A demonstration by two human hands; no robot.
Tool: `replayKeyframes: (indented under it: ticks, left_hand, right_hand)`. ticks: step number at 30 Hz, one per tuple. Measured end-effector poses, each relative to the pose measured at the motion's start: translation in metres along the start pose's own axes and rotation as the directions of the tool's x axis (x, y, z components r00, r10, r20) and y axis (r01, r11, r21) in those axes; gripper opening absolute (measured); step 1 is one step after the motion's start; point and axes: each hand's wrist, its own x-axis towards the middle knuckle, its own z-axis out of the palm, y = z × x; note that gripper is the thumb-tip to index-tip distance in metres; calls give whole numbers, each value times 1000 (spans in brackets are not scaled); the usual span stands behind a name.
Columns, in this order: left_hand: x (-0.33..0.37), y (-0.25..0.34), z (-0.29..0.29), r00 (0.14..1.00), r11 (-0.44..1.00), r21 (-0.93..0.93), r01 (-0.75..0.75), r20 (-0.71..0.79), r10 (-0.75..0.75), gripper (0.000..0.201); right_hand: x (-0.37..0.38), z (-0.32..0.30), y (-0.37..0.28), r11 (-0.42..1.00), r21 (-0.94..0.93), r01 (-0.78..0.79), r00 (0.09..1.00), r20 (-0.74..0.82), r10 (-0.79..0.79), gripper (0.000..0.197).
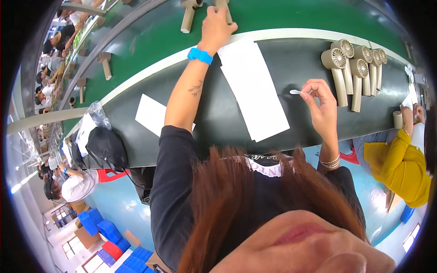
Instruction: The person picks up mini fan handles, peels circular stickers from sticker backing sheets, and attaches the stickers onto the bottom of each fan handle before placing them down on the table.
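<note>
My left hand reaches over the green conveyor belt at the far side, its fingers closed around the handle of a beige handheld fan. Part of that fan is cut off by the upper edge of the picture. Just left of it, a second beige fan lies on the belt. Above the dark bench, my right hand pinches a small white piece with a rounded tip between thumb and fingers. Overlapping white paper sheets lie on the bench between my two arms.
Several beige fans with round grilles stand grouped at the bench's right. Another white sheet lies left of my forearm. A black bag sits at the left end. A person in yellow works at the right; a white rail borders the belt.
</note>
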Motion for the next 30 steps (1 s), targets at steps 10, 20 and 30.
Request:
replayKeyframes:
  ticks: [10,20,30]
  left_hand:
    - [-17,35,-128,921,945,66,-321,-211,328,21]
    - [-139,123,-144,989,538,-832,135,77,-129,37]
    - [-158,137,-149,939,133,-930,344,336,-75,42]
  right_hand:
    - [-20,-3,-22,979,199,35,977,-213,8,13]
    - [-21,24,-68,921,364,137,986,38,-162,16]
    - [-27,44,-79,851,526,8,1000,2,-10,27]
